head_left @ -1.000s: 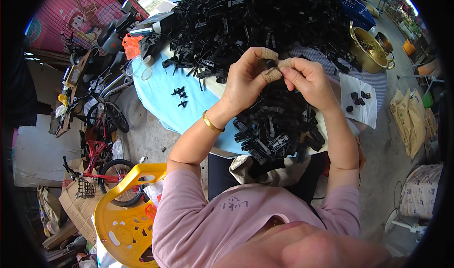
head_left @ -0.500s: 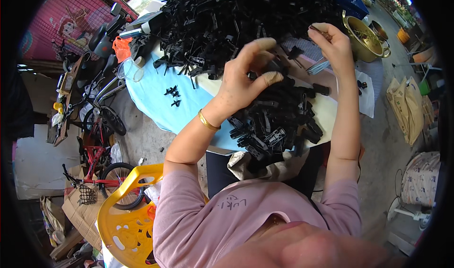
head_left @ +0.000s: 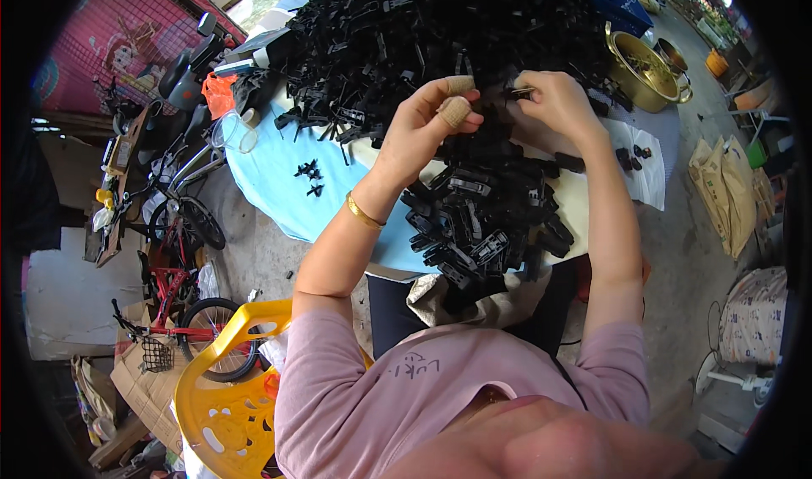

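Right hand pinches slim dark piece beyond black parts piled at worktop's near edge. Left hand curled; grip unclear. Advisable: light, steady fingertip pinch.

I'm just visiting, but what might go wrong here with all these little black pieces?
The right hand pinches a thin piece by its fingertips; if it slips, it could get lost against the dark big heap.

The smaller pile reaches close to the near edge of the table, so a brushing forearm might knock parts off.

The clear cup stands by the left edge and could perhaps be bumped over.
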Available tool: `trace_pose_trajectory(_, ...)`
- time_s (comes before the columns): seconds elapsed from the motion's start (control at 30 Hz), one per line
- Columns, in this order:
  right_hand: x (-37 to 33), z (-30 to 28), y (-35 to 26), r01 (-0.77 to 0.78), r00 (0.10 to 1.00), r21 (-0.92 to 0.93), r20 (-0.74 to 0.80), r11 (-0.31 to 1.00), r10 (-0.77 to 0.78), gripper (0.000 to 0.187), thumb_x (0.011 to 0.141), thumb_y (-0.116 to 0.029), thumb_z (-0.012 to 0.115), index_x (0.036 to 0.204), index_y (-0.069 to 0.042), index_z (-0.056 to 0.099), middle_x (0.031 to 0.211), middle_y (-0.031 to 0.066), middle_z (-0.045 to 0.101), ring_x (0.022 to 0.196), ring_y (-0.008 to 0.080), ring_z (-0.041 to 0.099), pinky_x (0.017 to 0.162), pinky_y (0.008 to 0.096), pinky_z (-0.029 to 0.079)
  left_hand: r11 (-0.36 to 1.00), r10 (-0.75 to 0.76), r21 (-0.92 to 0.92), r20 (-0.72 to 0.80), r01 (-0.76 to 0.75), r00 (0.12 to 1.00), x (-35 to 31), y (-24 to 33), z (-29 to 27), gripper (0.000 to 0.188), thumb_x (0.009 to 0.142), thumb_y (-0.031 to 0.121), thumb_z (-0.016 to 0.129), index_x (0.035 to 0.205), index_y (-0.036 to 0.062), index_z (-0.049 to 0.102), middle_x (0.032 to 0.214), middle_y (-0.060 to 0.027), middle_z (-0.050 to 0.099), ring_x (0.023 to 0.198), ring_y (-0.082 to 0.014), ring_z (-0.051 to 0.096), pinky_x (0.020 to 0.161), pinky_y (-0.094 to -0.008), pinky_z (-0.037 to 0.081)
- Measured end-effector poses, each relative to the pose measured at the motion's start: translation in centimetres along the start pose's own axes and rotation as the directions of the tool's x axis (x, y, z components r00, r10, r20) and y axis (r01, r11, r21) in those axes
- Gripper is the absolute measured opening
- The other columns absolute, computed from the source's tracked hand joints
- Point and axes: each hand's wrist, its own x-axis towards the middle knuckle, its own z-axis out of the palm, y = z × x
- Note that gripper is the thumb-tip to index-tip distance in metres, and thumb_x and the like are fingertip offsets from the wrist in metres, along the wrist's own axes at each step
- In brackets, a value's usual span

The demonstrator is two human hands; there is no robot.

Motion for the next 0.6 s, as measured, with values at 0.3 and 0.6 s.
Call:
trace_pose_trajectory(0.3,-2.9,-0.2,-6.1,0.727,0.638,0.057,-0.426,0.684,-0.642,0.033,0.06,0.004,0.069,0.091,-0.003,0.061,0.064,0.0062,0.052,0.053,0.0202,0.052,0.048,0.0286,0.042,0.922,-0.199,-0.267,0.293,0.279,0.935,0.3,0.8,-1.7,0.056,0.084,0.021,0.059,0.127,-0.0051,0.035,0.113,-0.0134,0.052,0.093,-0.0206,0.06,0.08,-0.0288,0.052)
trace_pose_trajectory(0.6,-3.2,0.3,-5.4,0.356,0.934,0.713,-0.262,0.603,-0.242,0.032,0.076,0.0,0.059,0.107,-0.003,0.052,0.075,-0.0035,0.05,0.056,-0.0011,0.036,0.047,0.0134,0.028,0.914,-0.077,-0.38,0.178,0.14,0.981,-0.2,1.6,-0.9,0.031,0.08,-0.002,0.055,0.111,0.0002,0.049,0.106,-0.0163,0.057,0.091,-0.0211,0.06,0.081,-0.0311,0.051)
